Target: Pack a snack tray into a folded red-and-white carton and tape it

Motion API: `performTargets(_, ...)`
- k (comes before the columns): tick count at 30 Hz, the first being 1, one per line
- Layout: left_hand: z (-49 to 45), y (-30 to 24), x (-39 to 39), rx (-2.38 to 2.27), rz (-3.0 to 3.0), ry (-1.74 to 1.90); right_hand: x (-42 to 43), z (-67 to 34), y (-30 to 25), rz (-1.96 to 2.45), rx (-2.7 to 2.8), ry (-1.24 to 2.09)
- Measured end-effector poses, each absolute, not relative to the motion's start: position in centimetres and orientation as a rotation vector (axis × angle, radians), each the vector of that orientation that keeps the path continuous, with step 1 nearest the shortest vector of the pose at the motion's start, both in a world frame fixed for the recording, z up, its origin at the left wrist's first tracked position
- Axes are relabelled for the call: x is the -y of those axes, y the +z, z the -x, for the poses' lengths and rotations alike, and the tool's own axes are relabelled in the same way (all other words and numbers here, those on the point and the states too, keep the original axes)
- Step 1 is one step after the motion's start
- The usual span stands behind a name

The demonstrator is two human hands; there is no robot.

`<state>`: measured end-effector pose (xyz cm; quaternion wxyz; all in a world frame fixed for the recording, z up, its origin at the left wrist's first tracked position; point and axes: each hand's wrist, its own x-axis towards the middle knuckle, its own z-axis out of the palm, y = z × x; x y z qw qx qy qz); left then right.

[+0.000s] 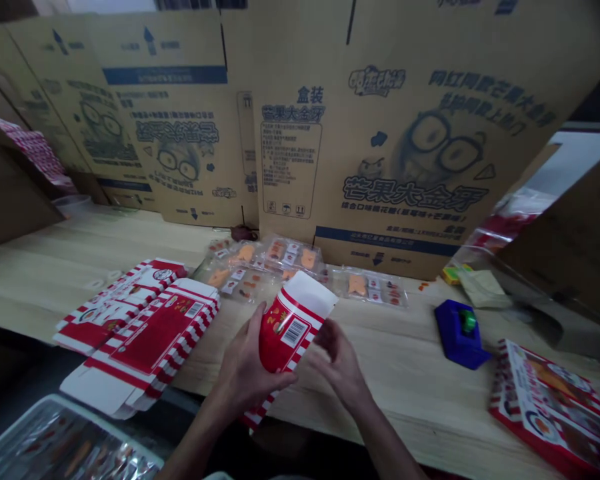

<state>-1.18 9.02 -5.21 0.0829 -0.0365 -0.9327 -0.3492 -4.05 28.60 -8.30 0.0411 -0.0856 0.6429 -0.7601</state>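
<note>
Carton (287,327), red-and-white striped and half-folded, is held tilted between both hands just above the wooden table (405,373). Left hand (247,363) wraps it, fingers pressed together across the red face, thumb up; right hand (337,360) sits at its right edge, fingers curled, contact unclear. Flat blanks (140,327) lie at 9 o'clock, snack packets (285,263) at 12, blue holder (457,333) at 3, printed box (550,407) at 4.

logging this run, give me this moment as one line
left hand: holds red-and-white striped paperboard carton | right hand: beside carton | under: pale wooden table
</note>
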Motion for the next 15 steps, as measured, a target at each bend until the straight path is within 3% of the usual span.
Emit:
performTargets(5,1.0,-5.2,-11.1,2.687,0.077,-1.138,-27.7,2.7,-8.9,0.314,-1.532,-2.392)
performTargets(15,1.5,-6.0,-9.9,2.269,-0.374,-2.271,-29.7,3.8,-9.2,0.198,-1.647,-2.299)
